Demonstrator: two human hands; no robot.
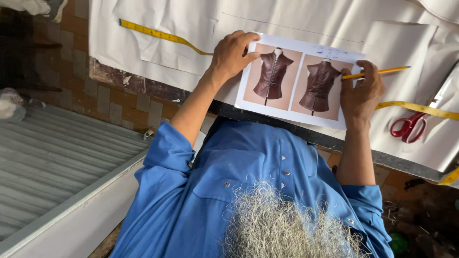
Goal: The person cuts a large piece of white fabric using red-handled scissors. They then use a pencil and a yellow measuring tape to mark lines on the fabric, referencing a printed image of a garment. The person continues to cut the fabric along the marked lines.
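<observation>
Head view: glossy printed sheet (297,81) showing two brown leather vests, flat on pale paper-covered table (306,19). Left hand (233,53) loosely curled, fingertips pinning sheet's left edge; right hand (361,91) pinches yellow pencil (377,72) at sheet's right edge. Red-handled scissors (407,126) right of sheet, blades hidden; yellow tape measure (160,35) partly covered

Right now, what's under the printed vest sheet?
The printed sheet lies on white pattern paper over the dark table edge. What sits directly beneath the sheet is covered.
</observation>
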